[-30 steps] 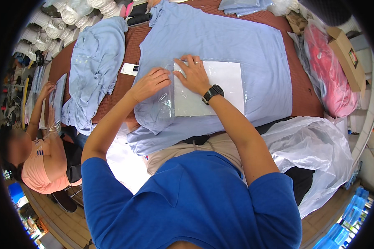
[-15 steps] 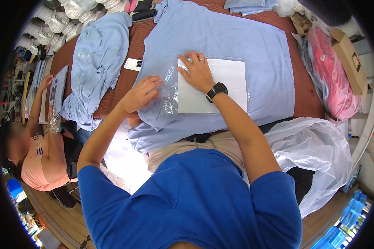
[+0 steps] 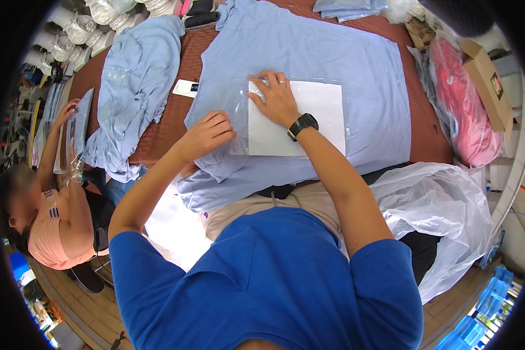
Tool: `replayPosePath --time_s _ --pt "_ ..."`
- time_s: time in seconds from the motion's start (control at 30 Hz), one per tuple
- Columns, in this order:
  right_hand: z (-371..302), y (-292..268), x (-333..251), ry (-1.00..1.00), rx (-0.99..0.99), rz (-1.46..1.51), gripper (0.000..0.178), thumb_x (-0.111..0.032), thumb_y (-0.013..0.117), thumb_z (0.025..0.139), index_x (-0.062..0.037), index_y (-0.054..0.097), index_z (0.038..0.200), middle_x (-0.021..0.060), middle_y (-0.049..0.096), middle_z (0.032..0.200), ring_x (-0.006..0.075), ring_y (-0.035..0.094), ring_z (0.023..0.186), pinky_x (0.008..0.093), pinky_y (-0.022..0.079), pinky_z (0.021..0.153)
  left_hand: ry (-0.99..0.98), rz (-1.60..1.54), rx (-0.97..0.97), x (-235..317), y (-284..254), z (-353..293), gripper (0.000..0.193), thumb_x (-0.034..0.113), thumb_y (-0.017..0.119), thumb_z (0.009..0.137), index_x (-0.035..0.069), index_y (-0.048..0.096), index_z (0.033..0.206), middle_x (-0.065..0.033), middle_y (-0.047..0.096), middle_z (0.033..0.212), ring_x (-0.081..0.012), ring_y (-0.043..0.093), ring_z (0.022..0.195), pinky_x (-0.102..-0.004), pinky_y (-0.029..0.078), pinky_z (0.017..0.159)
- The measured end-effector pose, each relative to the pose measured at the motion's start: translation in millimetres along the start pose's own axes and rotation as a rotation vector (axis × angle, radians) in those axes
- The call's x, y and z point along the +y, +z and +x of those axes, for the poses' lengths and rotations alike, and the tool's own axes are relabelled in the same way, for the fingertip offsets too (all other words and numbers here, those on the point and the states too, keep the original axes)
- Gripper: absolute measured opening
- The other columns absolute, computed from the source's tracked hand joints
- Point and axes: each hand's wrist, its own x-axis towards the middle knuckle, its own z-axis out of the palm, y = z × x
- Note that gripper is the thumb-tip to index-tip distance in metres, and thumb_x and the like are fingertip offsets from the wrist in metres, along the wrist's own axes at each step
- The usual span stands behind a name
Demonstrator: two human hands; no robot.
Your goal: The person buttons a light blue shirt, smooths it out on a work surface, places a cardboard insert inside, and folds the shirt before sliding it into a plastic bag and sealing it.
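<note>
A light blue shirt (image 3: 367,64) lies spread on the table in front of me. On it rests a clear plastic bag (image 3: 240,116) with a square white sheet (image 3: 309,122) inside. My right hand (image 3: 274,100), fingers spread, presses on the upper left part of the sheet through the plastic. A ring and a black watch show on that arm. My left hand (image 3: 209,136) is at the bag's left edge, its fingers bent and drawn together on the loose plastic flap; the fingertips are partly hidden.
A crumpled light blue shirt (image 3: 137,87) lies to the left, beside a small white card (image 3: 185,88) on the brown cover (image 3: 168,119). At right are a bagged red bundle (image 3: 464,105) and a cardboard box (image 3: 487,84). A co-worker (image 3: 61,227) sits at left, handling a bagged item.
My left hand has shifted slightly right, and its loosely spread fingers have drawn together at the bag's edge. My right hand stays in place on the sheet.
</note>
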Motion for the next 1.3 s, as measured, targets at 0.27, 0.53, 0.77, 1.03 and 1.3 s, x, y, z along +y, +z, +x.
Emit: replayPosePath --time_s 0.27,0.53,0.77,1.03,1.3 --pt "0 0 -1 0.009 -0.041 0.029 0.047 -0.038 0.064 0.094 -0.0149 0.061 0.134 0.0049 0.053 0.123 0.0291 0.045 0.115 0.0458 0.039 0.101 -0.254 0.102 0.046 8 -25 -60 0.026 -0.001 0.061 0.073 0.004 0.064 0.098 -0.0115 0.059 0.122 -0.0329 0.053 0.121 -0.0487 0.044 0.105" --pt "16 -31 12 0.250 0.253 0.392 0.045 -0.026 0.066 0.095 -0.0054 0.058 0.134 0.0162 0.058 0.127 0.0348 0.046 0.123 0.0477 0.036 0.106 -0.813 -0.206 0.473 48 -12 -17 0.031 -0.005 0.054 0.093 0.002 0.061 0.122 -0.0178 0.055 0.132 -0.0336 0.055 0.118 -0.0409 0.046 0.099" --pt "-56 -93 56 1.056 -0.080 -0.274 0.053 -0.024 0.076 0.082 0.0055 0.059 0.122 0.0284 0.057 0.125 0.0419 0.049 0.118 0.0539 0.040 0.102 -1.288 -0.602 0.450 28 57 17 0.040 0.009 0.057 0.098 -0.004 0.050 0.135 -0.0189 0.059 0.122 -0.0243 0.067 0.088 -0.0339 0.056 0.078" --pt "-91 -88 92 0.999 0.114 0.026 0.033 -0.017 0.076 0.079 -0.0024 0.067 0.107 0.0143 0.072 0.089 0.0351 0.067 0.092 0.0428 0.050 0.091 -1.426 -0.906 0.339 -2 58 26 0.033 0.014 0.070 0.091 -0.005 0.064 0.117 -0.0123 0.070 0.096 -0.0169 0.067 0.072 -0.0291 0.055 0.062" --pt "-92 -93 87 0.806 0.411 0.055 0.015 -0.014 0.073 0.085 -0.0035 0.064 0.092 0.0139 0.071 0.087 0.0348 0.068 0.086 0.0456 0.052 0.074 -1.258 -0.735 0.390 6 71 36 0.023 0.019 0.075 0.088 0.001 0.069 0.102 -0.0028 0.067 0.084 -0.0125 0.060 0.070 -0.0287 0.048 0.062"
